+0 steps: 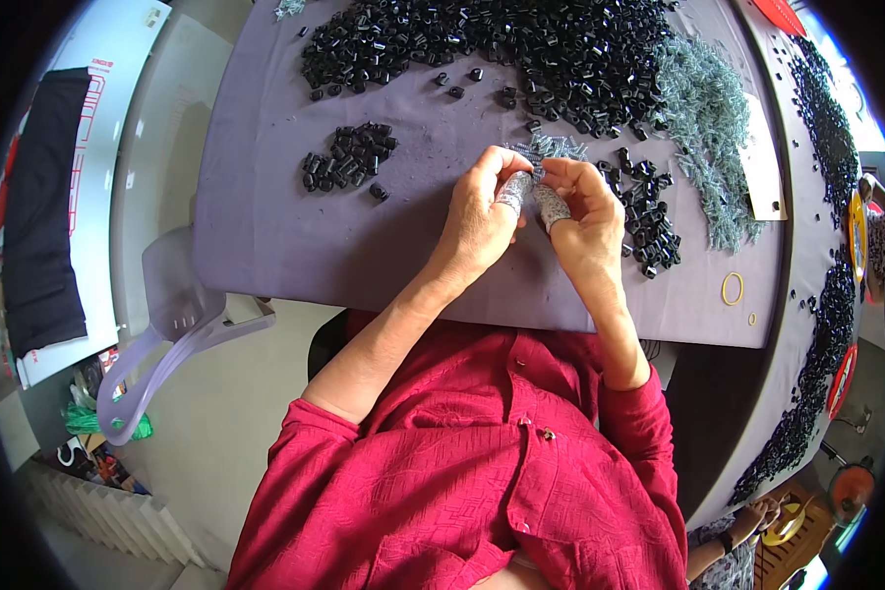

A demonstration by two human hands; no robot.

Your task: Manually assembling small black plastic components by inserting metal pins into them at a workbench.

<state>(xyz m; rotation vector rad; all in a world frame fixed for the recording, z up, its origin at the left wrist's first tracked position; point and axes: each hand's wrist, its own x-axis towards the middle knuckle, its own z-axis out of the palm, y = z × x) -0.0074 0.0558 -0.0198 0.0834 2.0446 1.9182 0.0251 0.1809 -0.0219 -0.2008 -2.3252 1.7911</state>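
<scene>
My left hand (482,211) and my right hand (588,211) meet over the purple-covered table (285,246), their fingertips pinched closely together. Patterned grey wrapping covers both thumbs. Whatever sits between the fingertips is too small and hidden to make out. Just beyond them lies a little heap of thin silvery metal pieces (559,147), perhaps springs or screws. A cluster of small black cylindrical parts (651,221) lies right of my right hand. Another small group of black parts (349,154) rests to the left of my left hand.
A large pile of black parts (580,59) spreads across the far side, beside a long heap of silvery pieces (713,138). A white card (763,167) and a yellow rubber band (732,288) lie at right. A purple plastic chair (172,295) stands left. Another person's hand (747,521) shows lower right.
</scene>
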